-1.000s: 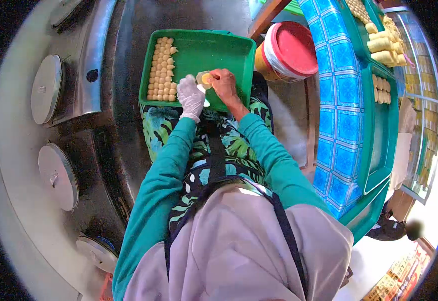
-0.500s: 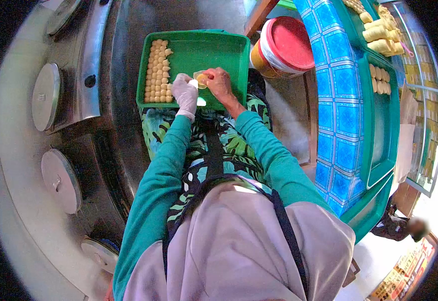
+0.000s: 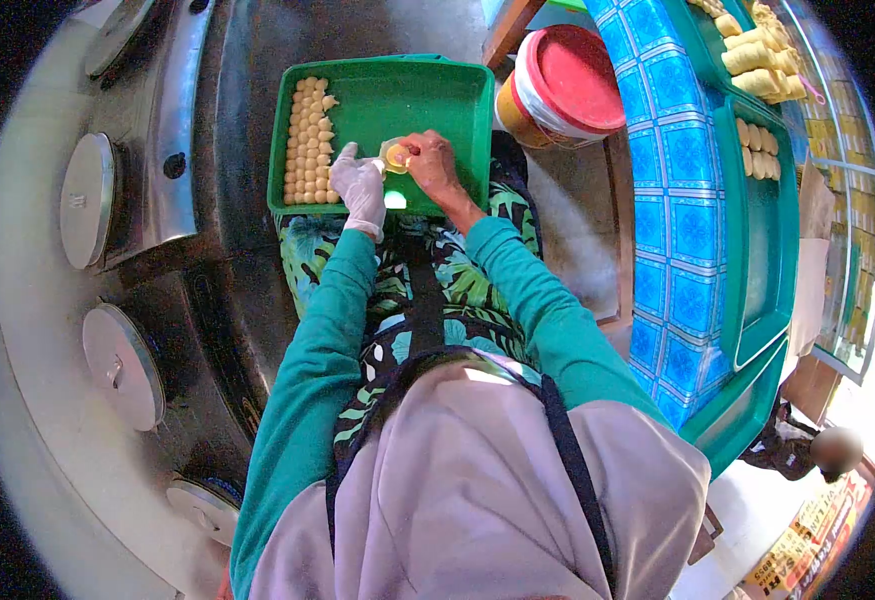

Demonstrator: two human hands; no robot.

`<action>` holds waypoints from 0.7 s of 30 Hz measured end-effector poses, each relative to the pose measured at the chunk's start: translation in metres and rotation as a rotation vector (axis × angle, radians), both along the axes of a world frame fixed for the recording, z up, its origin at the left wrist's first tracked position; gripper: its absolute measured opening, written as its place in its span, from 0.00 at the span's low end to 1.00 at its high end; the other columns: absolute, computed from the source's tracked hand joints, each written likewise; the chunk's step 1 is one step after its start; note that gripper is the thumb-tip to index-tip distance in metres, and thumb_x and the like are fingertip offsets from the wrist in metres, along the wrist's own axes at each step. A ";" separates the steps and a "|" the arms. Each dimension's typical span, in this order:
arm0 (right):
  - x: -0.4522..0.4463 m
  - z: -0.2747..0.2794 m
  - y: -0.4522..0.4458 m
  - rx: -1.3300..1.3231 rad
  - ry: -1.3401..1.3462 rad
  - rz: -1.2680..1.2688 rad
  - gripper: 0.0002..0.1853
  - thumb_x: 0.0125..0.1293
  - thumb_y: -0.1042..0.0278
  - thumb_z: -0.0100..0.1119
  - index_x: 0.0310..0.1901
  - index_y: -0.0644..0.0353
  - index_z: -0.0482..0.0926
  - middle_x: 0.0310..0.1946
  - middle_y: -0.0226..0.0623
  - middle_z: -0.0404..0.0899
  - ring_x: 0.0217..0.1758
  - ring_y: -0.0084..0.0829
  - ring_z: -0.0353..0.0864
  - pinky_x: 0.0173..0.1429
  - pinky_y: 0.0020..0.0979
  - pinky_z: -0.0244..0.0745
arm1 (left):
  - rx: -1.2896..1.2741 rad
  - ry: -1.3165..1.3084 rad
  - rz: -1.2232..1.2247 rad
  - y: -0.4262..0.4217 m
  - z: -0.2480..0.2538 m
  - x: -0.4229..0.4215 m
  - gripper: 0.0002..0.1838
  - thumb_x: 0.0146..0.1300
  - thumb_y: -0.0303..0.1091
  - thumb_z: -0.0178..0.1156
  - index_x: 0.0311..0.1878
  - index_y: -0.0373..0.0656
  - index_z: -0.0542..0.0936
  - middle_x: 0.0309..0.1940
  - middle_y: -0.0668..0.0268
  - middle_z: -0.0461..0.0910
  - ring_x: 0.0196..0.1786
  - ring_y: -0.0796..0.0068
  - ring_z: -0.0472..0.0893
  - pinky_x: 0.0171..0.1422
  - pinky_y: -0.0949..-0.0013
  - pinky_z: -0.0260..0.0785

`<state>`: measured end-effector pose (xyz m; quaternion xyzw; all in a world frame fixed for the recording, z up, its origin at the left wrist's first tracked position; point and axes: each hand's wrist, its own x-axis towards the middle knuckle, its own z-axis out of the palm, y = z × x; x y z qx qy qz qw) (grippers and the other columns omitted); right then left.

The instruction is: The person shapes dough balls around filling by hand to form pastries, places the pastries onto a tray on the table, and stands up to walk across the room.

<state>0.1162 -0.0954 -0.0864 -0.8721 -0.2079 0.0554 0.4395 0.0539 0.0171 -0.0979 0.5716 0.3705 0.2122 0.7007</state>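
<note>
The gloved left hand [image 3: 356, 190], bunched against the right hand [image 3: 431, 163] half a second ago, now has its fingers spread apart and sits slightly farther left, nearer the dough balls [image 3: 307, 150]. The yellow piece [image 3: 396, 155] is less covered.

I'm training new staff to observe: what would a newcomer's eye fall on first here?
Probably the green tray at the person's knees, its left side packed with small pale balls. Over it, the gloved left hand and bare right hand sit close to a small yellow thing. To the right, a red bucket lid stands out.
</note>
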 end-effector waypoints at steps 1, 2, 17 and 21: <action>-0.001 0.001 0.000 0.000 0.025 -0.001 0.12 0.47 0.66 0.68 0.35 0.56 0.85 0.32 0.45 0.79 0.39 0.46 0.78 0.44 0.43 0.74 | 0.143 0.102 0.009 0.000 0.005 -0.002 0.29 0.48 0.16 0.62 0.58 0.26 0.71 0.30 0.57 0.83 0.27 0.73 0.80 0.29 0.71 0.72; 0.000 0.003 0.001 0.000 0.024 -0.002 0.12 0.47 0.66 0.68 0.35 0.56 0.85 0.32 0.45 0.79 0.39 0.46 0.78 0.44 0.43 0.74 | 0.288 0.202 0.018 0.001 0.010 -0.002 0.29 0.48 0.17 0.62 0.58 0.25 0.72 0.30 0.56 0.83 0.28 0.72 0.81 0.29 0.71 0.72; 0.014 -0.004 0.004 0.028 -0.012 0.169 0.09 0.48 0.61 0.64 0.28 0.55 0.85 0.27 0.42 0.81 0.35 0.45 0.79 0.42 0.43 0.75 | 0.745 0.221 -0.325 0.006 0.037 0.016 0.13 0.57 0.38 0.58 0.34 0.36 0.82 0.32 0.48 0.81 0.38 0.51 0.81 0.42 0.56 0.71; 0.020 -0.023 0.005 0.076 0.162 0.059 0.09 0.48 0.68 0.60 0.31 0.57 0.86 0.25 0.43 0.82 0.27 0.37 0.81 0.33 0.38 0.75 | 0.618 0.371 -0.291 0.006 0.033 -0.001 0.12 0.53 0.32 0.57 0.37 0.38 0.84 0.33 0.49 0.83 0.38 0.52 0.83 0.43 0.59 0.73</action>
